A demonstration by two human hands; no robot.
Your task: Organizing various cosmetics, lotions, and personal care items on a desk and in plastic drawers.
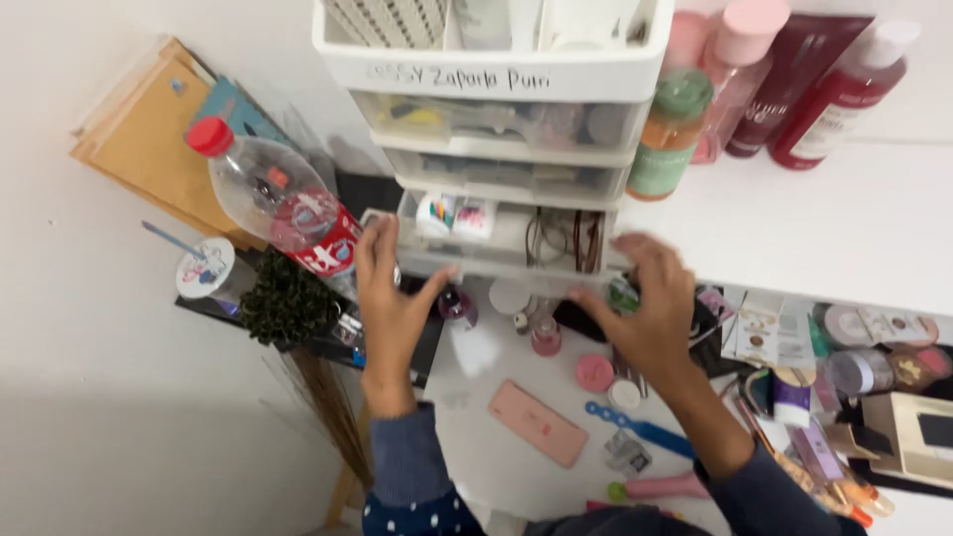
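A white plastic drawer unit (496, 74) stands on a white desk. Its lowest clear drawer (496, 248) is pulled out a little, with small packets and hair ties inside. My left hand (390, 298) grips the drawer's left front corner. My right hand (650, 303) holds its right front corner, fingers curled over the edge. Below the drawer lie a pink phone-shaped case (537, 423), a round pink jar (595, 372) and a small pink bottle (545, 337).
A clear plastic bottle with a red cap (273, 194) leans at the left, by a lidded cup (205, 268) and brown envelopes (149, 139). Pink and red bottles (794, 89) stand at the back right. Cosmetics clutter (854, 367) fills the right side.
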